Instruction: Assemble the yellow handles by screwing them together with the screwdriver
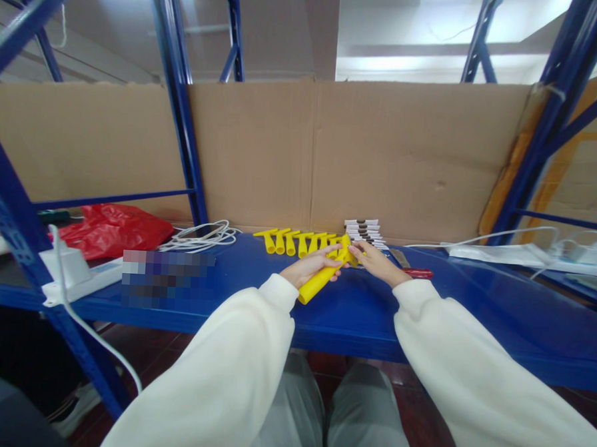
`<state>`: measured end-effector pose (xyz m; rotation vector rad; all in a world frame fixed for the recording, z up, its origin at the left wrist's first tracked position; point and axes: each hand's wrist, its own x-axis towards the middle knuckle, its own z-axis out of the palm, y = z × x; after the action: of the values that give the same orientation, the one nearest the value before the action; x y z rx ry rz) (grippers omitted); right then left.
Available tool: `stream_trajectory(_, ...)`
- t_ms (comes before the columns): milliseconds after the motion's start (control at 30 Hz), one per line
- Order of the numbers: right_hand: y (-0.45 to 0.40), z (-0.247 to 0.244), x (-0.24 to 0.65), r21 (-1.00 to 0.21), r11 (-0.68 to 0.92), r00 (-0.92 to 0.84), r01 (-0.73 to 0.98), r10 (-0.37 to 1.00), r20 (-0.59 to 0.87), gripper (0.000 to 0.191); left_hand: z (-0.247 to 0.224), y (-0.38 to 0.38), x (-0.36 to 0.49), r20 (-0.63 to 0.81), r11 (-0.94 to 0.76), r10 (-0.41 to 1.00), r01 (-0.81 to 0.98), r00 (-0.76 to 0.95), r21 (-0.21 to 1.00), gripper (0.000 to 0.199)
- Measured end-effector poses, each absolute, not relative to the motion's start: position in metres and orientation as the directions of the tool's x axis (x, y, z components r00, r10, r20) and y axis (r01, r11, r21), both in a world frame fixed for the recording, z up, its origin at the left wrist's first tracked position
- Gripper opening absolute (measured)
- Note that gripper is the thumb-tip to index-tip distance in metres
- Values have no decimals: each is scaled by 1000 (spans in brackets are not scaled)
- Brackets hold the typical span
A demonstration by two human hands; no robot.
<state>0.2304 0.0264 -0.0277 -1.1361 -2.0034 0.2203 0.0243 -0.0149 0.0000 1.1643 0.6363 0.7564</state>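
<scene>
A yellow T-shaped plastic tool with a thick round handle is held over the blue table, its handle end tilted down toward me. My left hand wraps its fingers around the handle near the head. At the head end, the fingers of my right hand are closed on the tool; whether they also pinch something small is hidden. Behind my hands, several more yellow T-shaped tools lie in a row. A stack of small white packets with dark marks lies behind my right hand. Beside that hand is a red-handled tool.
On the left are a red plastic bag, coiled white cable and a white power strip. A cardboard panel closes the back. Blue rack posts stand at the sides. A white strip with cables lies right.
</scene>
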Motion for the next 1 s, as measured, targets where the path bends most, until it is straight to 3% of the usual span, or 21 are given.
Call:
stream_trajectory(333, 30, -30, 234, -510, 580, -277, 635, 788, 550, 23, -4, -8, 23, -59, 217, 801, -197, 595, 956, 79)
stream_trajectory(633, 29, -19, 283, -412, 421, -78, 808, 770, 634, 18, 1, -9, 21, -4, 172, 869, -295, 494, 940, 76)
stream_trajectory(733, 21, -14, 305, -327, 229, -8, 917, 829, 559, 17, 6, -11, 19, -11, 172, 894, -322, 448, 931, 73)
stream_trajectory(833, 17, -16, 326, -260, 56, 52, 964, 919, 391, 19, 10, -11, 18, -33, 180, 915, -334, 403, 925, 74)
stream_trajectory(1000, 23, -29, 348, -248, 147, -76, 958, 959, 274, 29, 7, -5, 18, -46, 175, 938, -355, 342, 918, 74)
